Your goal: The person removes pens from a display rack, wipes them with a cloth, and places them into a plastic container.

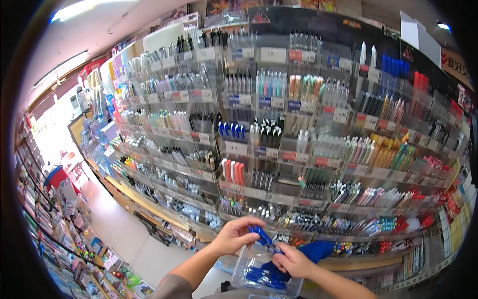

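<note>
My left hand (pixel 236 238) is closed around one end of some blue pens (pixel 264 235), low in front of the shelves. My right hand (pixel 295 261) is closed at their other end and also grips a dark blue cloth (pixel 316 250), which spreads out behind and below it. Under both hands is a clear plastic box (pixel 241 265) with several more blue pens (pixel 267 278) lying inside. Part of the cloth hangs over the box. How many pens sit between my hands cannot be made out.
A tiered clear acrylic pen rack (pixel 249 102) with price labels fills the view ahead. Blue-clipped pens (pixel 232 130) and red and white pens (pixel 233 171) stand in its middle rows. Book shelves (pixel 64 224) line the left, beside a pale floor aisle (pixel 117 236).
</note>
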Action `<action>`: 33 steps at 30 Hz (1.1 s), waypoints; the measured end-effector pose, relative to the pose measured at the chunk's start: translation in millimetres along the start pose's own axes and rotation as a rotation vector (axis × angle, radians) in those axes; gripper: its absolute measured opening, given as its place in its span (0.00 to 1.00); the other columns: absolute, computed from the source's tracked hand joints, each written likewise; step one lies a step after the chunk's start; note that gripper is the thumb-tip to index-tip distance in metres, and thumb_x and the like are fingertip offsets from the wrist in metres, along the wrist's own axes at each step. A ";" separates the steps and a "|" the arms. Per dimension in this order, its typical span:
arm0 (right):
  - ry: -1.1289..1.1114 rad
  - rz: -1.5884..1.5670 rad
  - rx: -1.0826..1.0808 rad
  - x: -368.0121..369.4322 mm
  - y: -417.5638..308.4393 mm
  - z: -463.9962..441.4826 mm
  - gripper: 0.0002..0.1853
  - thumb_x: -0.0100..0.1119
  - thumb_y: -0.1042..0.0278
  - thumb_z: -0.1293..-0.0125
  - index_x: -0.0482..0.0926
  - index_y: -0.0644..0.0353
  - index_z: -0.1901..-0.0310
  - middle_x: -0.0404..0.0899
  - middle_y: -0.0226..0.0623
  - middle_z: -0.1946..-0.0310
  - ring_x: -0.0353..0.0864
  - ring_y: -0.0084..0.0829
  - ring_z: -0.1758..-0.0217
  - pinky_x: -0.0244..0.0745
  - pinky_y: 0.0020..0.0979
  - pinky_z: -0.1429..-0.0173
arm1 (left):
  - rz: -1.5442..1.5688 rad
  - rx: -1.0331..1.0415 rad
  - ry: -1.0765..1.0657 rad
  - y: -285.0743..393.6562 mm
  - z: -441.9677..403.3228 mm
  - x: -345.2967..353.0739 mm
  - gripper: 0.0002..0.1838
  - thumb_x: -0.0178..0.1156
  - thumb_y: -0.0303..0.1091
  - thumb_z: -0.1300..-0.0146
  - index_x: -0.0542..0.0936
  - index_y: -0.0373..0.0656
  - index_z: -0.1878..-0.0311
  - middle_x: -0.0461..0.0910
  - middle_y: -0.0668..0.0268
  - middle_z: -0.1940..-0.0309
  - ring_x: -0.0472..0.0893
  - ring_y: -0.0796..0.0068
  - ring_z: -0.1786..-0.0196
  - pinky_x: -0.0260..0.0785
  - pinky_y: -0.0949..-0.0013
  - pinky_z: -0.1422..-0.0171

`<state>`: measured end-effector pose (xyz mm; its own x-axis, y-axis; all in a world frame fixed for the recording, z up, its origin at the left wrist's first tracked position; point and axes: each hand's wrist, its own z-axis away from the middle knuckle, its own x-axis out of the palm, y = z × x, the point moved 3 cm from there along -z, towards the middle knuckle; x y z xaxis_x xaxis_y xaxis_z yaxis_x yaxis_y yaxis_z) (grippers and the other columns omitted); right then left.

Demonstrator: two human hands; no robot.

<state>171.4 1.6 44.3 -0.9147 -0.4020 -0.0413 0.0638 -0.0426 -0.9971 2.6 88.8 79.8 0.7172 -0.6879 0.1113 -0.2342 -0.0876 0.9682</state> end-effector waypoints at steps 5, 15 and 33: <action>-0.042 -0.076 0.107 -1.5 7.1 4.1 0.15 0.40 0.65 0.31 0.64 0.63 0.47 0.73 0.28 0.73 0.70 0.18 0.75 0.69 0.19 0.70 | -0.037 -0.111 -0.117 8.8 -13.6 -0.3 0.07 0.56 0.24 0.41 0.75 0.35 0.60 0.79 0.63 0.64 0.74 0.84 0.72 0.69 0.80 0.70; 0.207 0.395 -0.120 -6.9 -5.6 19.9 0.15 0.52 0.62 0.37 0.74 0.62 0.53 0.78 0.37 0.66 0.77 0.26 0.67 0.72 0.26 0.63 | -0.577 0.569 0.147 212.5 -82.4 -33.2 0.05 0.52 0.22 0.40 0.74 0.36 0.61 0.78 0.63 0.67 0.74 0.82 0.74 0.70 0.80 0.72; 0.211 0.390 -0.208 -2.0 18.8 22.4 0.10 0.57 0.66 0.42 0.77 0.62 0.61 0.77 0.40 0.72 0.74 0.27 0.73 0.69 0.27 0.67 | -1.315 0.821 0.130 371.2 -263.3 -9.4 0.06 0.57 0.25 0.43 0.74 0.35 0.63 0.76 0.65 0.71 0.73 0.78 0.67 0.67 0.74 0.59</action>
<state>183.4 -18.9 27.2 -0.9007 -0.1569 -0.4051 0.3563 0.2665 -0.8956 81.8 252.5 497.1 0.7384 0.2477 -0.6273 0.3314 -0.9433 0.0176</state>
